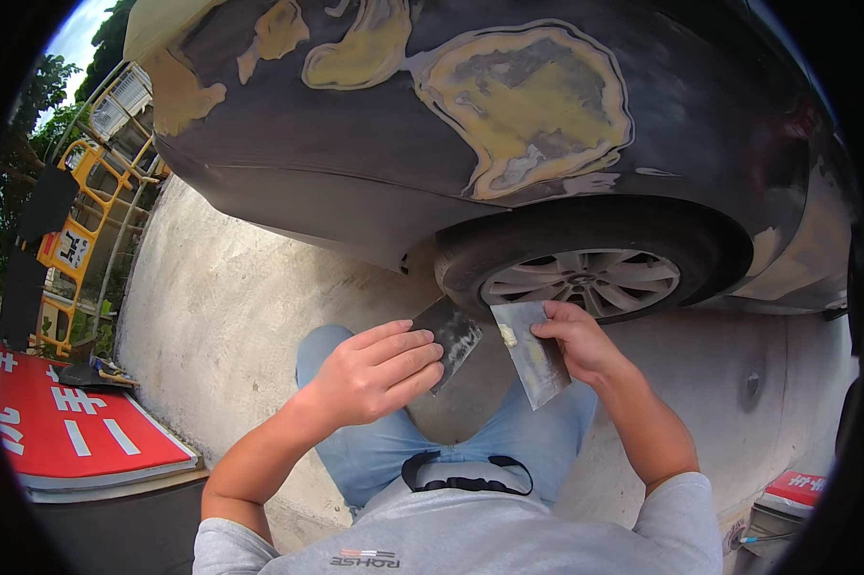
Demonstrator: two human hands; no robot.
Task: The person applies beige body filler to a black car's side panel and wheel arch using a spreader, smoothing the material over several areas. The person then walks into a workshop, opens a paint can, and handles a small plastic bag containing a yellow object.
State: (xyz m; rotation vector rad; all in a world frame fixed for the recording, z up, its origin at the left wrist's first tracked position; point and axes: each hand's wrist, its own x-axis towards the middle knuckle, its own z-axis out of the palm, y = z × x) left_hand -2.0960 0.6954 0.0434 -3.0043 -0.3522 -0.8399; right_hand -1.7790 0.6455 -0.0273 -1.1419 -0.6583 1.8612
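My left hand (384,369) holds a dark, scuffed flat plate (456,340) with pale smears, my fingers over its left part. My right hand (580,350) pinches a grey metal spreader (537,374) between thumb and fingers, with a cream lump of putty on its left edge. The two pieces are apart, held over my legs just in front of the car wheel (582,283). Above them is the dark car body (307,172), with several sanded patches of yellowish filler (528,96) ringed in grey and tan.
I squat low on pale concrete (202,287) beside the car. At left stand orange plastic barriers (73,240) by a railing and trees. A red sign board (125,446) lies at lower left, with small dark items (97,374) on its far edge. Another red board (796,489) is at lower right.
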